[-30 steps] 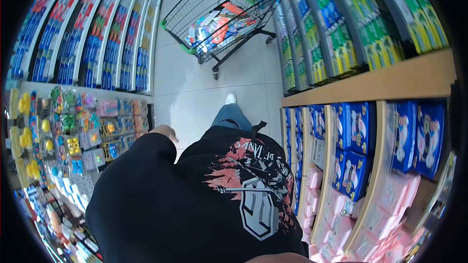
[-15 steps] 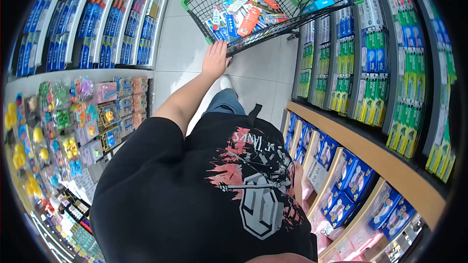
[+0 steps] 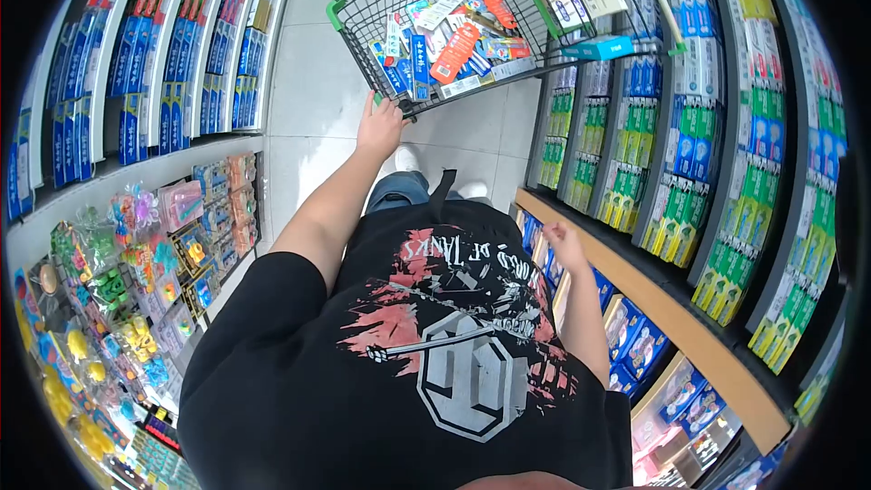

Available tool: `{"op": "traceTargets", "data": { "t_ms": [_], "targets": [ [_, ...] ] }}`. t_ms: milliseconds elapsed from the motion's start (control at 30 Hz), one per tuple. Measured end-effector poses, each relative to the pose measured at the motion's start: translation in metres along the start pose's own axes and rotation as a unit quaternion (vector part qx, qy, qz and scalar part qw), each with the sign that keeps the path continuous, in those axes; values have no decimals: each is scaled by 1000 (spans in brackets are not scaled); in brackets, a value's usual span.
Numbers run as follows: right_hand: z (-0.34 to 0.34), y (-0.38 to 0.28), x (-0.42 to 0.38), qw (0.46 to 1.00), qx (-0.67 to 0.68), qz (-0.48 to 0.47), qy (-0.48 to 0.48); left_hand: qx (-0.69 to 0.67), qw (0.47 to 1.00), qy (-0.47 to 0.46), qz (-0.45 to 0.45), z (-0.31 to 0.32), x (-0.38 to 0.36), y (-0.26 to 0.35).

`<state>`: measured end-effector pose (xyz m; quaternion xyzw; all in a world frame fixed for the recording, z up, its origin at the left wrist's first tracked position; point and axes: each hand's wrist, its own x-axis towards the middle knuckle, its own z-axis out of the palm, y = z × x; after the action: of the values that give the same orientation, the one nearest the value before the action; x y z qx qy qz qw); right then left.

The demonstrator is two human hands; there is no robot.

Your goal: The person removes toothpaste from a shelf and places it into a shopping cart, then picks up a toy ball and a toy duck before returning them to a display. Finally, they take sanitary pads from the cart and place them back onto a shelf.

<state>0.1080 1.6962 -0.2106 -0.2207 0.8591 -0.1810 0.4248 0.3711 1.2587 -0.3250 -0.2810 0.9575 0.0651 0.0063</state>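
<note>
My left hand [image 3: 381,124] has its fingers curled over the near edge of a black wire shopping cart [image 3: 406,112] with green corners. Inside the cart lie several boxed and carded packages, among them a blue box [image 3: 420,67] and an orange-red card pack [image 3: 455,53]. Out to the right of my body, my right hand [image 3: 565,245] hangs in the air near the shelf's wooden edge, its fingers loosely curled with nothing visible in them.
Toothpaste boxes [image 3: 136,91] fill the left shelf, above a rack of hanging small toys [image 3: 118,290]. Green and blue toothbrush packs [image 3: 694,145] line the right shelf. A wooden ledge [image 3: 635,295] juts out above blue packages. Grey floor tiles [image 3: 454,163] run between.
The cart and my left hand sit slightly lower and further left in view. My left fingers now wrap the cart's edge. My right arm has come up into view from beside my body.
</note>
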Motion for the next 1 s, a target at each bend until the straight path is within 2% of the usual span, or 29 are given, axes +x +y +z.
{"op": "traceTargets", "data": {
  "t_ms": [33, 67, 167, 267, 300, 433, 533, 633, 733, 867, 900, 1000],
  "targets": [
    [-11, -16, 10, 1000, -8, -16, 9, 2, 1000, 1, -4, 3, -2, -9],
    [-22, -49, 16, 997, -73, 23, 21, 4, 1000, 1, -7, 7, -5, -16],
    [-42, -61, 64, 995, -78, -21, 63, 4, 996, -77, -41, -11, -4, -34],
    [-53, -111, 101, 984, -142, -47, 98, -33, 995, -49, -74, 6, -9, -56],
    [-55, -122, 117, 974, -184, -69, 111, -25, 992, -91, -82, 3, -7, -64],
    [-46, -188, 159, 910, -331, -187, 165, -11, 987, -124, -103, -9, -1, -89],
    [-35, -233, 191, 848, -415, -303, 126, -34, 986, -103, -129, -3, 2, -108],
    [-25, -269, 221, 795, -460, -382, 105, -58, 977, -142, -150, -11, 12, -127],
    [-14, -275, 262, 809, -455, -370, 45, -69, 965, -185, -172, -23, 24, -143],
    [-14, -276, 310, 819, -404, -406, -21, -47, 941, -262, -207, -46, 48, -147],
    [-14, -301, 311, 829, -468, -288, -102, -30, 936, -283, -207, -56, 54, -145],
    [-16, -306, 319, 860, -407, -290, -103, 15, 911, -352, -216, -71, 73, -143]
  ]
}}
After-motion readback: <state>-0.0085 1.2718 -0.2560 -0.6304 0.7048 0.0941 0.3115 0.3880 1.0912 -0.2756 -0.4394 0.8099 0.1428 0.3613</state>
